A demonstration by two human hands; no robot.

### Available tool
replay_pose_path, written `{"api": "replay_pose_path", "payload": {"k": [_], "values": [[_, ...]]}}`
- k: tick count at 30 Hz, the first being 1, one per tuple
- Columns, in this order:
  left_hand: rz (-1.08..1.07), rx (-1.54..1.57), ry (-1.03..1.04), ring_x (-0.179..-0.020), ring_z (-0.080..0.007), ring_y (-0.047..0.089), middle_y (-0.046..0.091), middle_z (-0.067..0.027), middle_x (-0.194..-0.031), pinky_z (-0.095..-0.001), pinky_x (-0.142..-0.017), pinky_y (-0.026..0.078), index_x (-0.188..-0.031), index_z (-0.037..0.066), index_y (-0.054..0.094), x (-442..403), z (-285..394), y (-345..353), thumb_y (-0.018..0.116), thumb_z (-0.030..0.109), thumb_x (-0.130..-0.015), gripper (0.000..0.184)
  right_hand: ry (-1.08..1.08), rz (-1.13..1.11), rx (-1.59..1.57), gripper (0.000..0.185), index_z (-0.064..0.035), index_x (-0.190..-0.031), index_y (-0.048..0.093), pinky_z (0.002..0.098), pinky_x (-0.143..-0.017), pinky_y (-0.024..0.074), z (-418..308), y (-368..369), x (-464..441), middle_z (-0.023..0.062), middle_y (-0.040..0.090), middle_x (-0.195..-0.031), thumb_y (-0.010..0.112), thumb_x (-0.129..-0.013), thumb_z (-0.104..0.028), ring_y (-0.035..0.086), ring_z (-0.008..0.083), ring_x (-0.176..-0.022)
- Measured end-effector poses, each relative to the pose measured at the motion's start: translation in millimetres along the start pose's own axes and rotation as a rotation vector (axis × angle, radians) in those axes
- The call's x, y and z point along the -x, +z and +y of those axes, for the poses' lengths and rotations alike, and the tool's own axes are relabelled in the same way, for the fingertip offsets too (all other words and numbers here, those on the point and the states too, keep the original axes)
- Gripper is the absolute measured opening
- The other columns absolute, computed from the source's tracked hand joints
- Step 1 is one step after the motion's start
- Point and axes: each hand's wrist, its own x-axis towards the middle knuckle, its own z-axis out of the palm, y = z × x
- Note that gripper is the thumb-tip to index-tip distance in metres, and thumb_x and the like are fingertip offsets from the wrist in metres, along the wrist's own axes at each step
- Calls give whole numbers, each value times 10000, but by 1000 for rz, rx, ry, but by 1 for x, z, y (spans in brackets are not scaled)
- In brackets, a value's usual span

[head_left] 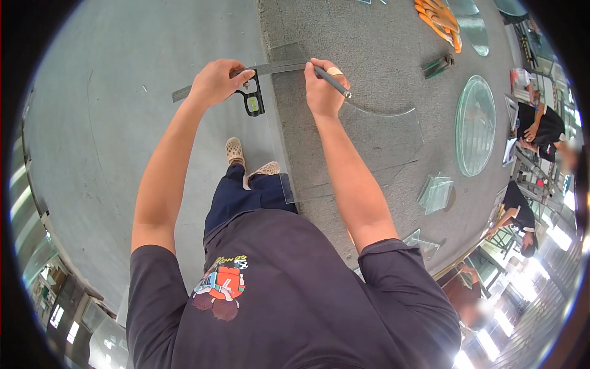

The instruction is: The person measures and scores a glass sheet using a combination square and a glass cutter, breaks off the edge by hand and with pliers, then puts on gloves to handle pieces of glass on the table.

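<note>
My left hand is closed around a combination square, its black head with a green level vial hanging by the table edge. The square's steel ruler lies across a clear glass sheet with a curved edge, which overhangs the table's left side. In my right hand is a grey pen-shaped glass cutter, gripped close to the ruler's right end. Its tip is hidden by my fingers. A pale band, perhaps tape, wraps one finger.
On the grey table lie orange gloves, round glass panes, small glass pieces and a small dark item. Several people work along the right, one in a black shirt. Grey floor lies left.
</note>
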Motion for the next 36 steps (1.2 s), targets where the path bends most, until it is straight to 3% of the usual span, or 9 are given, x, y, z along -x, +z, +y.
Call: {"api": "replay_pose_path", "payload": {"k": [16, 19, 22, 26, 30, 33, 36], "values": [[-50, -2, -18, -926, -268, 714, 776, -87, -986, -397, -808, 540, -1099, 105, 772, 0, 3, -4, 645, 490, -961, 428, -59, -2, -4, 146, 0, -967, 769, 316, -673, 554, 5, -1, 1, 116, 741, -891, 761, -869, -108, 714, 192, -726], [-38, -8, -8, -931, -272, 716, 776, -90, -986, -399, -806, 543, -1098, 103, 772, -1, -1, -1, 646, 499, -957, 439, -1, -39, -51, 156, -7, -983, 775, 298, -671, 546, 5, -6, 1, 97, 740, -869, 775, -871, -115, 699, 165, -714], [-4, 3, 4, -933, -273, 719, 776, -91, -982, -400, -801, 545, -1094, 101, 772, 0, -2, 3, 646, 509, -954, 450, 6, 109, -110, 165, -17, -997, 783, 266, -643, 521, 12, -17, 9, 60, 732, -835, 791, -876, -129, 651, 108, -679], [-12, -4, 1, -922, -266, 723, 778, -86, -973, -399, -790, 547, -1090, 102, 773, 6, -1, 4, 646, 515, -953, 453, 98, 140, -176, 173, -13, -998, 784, 230, -592, 473, 33, -52, 34, 13, 704, -767, 806, -878, -136, 576, 50, -644], [-18, -12, 9, -904, -259, 725, 777, -79, -953, -394, -776, 546, -1085, 107, 773, 20, 4, 11, 644, 517, -955, 449, 103, 83, -128, 181, 8, -1033, 769, 199, -564, 465, 48, -75, 71, 3, 695, -734, 786, -902, -115, 603, 41, -626], [-24, -15, -4, -879, -254, 722, 773, -73, -924, -392, -763, 541, -1080, 108, 772, 32, 8, 17, 641, 517, -959, 447, 150, 89, -138, 179, -17, -1002, 781, 215, -571, 457, 48, -75, 85, 0, 696, -750, 811, -881, -146, 557, 37, -620], [-24, 5, 0, -791, -241, 698, 755, -90, -870, -378, -738, 528, -1078, 84, 766, 43, 10, 23, 642, 484, -967, 433, 123, 78, -153, 184, -20, -997, 781, 223, -571, 468, 45, -70, 87, 7, 700, -723, 810, -877, -157, 575, 49, -602]]}}
